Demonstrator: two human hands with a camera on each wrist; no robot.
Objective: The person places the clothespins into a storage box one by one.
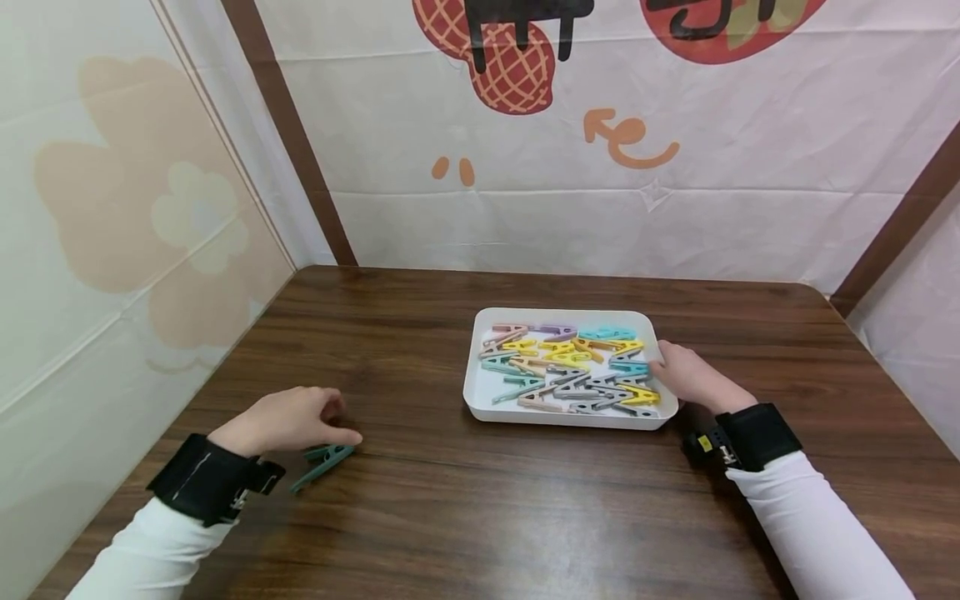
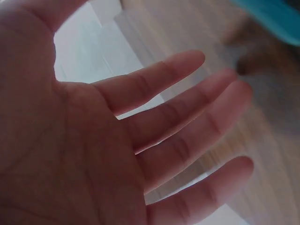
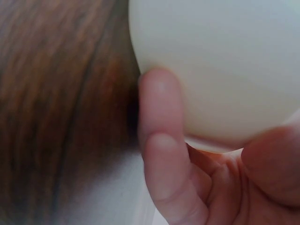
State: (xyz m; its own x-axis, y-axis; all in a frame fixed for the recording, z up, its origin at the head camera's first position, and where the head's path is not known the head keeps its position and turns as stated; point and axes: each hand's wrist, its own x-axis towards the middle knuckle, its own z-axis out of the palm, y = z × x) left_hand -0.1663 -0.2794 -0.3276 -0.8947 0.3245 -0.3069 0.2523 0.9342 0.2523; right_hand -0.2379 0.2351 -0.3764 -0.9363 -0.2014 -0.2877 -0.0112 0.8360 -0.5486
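Observation:
A teal clothespin [image 1: 330, 461] lies on the wooden table at the left, close beneath my left hand [image 1: 292, 419]. The left wrist view shows that hand's fingers [image 2: 183, 138] loosely extended and spread, holding nothing, while a blurred teal piece [image 2: 283, 23] shows in the upper right corner. On the right, a white rectangular tray [image 1: 562, 420] contains many clothespins in yellow, grey, teal, purple and pinkish tones. My right hand [image 1: 697, 381] grips the tray's right end. Up close in the right wrist view, fingers [image 3: 161, 103] press against its outer wall.
The dark wooden table [image 1: 420, 508] extends around the tray and both hands. A white printed curtain [image 1: 375, 125] hangs behind the table's far edge, and another printed sheet [image 1: 75, 333] runs along the left side.

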